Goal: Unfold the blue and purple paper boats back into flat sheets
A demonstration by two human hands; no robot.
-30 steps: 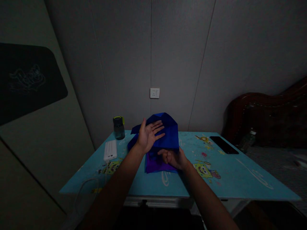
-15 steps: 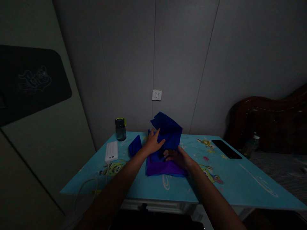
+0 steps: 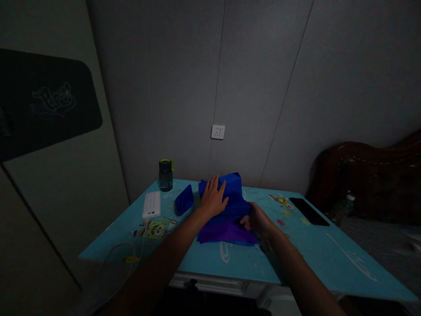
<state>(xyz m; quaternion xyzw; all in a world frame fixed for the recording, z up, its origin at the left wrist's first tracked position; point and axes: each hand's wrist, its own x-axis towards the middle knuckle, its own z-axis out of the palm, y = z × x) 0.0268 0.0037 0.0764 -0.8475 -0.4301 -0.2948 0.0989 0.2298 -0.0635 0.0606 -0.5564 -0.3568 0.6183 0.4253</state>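
A blue sheet [image 3: 235,199], of thin cloth or paper, lies creased near the middle of the table, its far part raised. Below its near edge shows a purple layer [image 3: 226,231], with a thin lighter blue rim under that. My left hand [image 3: 213,196] rests flat on the blue sheet, fingers spread and pointing away from me. At the sheet's right edge, my right hand [image 3: 258,219] pinches it between thumb and curled fingers; part of the grip is hidden. A folded blue piece [image 3: 184,200] stands apart, left of my left hand.
The light blue table [image 3: 210,259] has cartoon prints. On its left are a dark bottle [image 3: 165,176] and a white power bank [image 3: 151,205] with a white cable [image 3: 113,250]. A black phone [image 3: 308,210] lies on the right. A wall socket [image 3: 218,131] is behind.
The raised blue sheet has come down lower and flatter under my left hand. My right hand has closed on its right edge. The view has shifted slightly.
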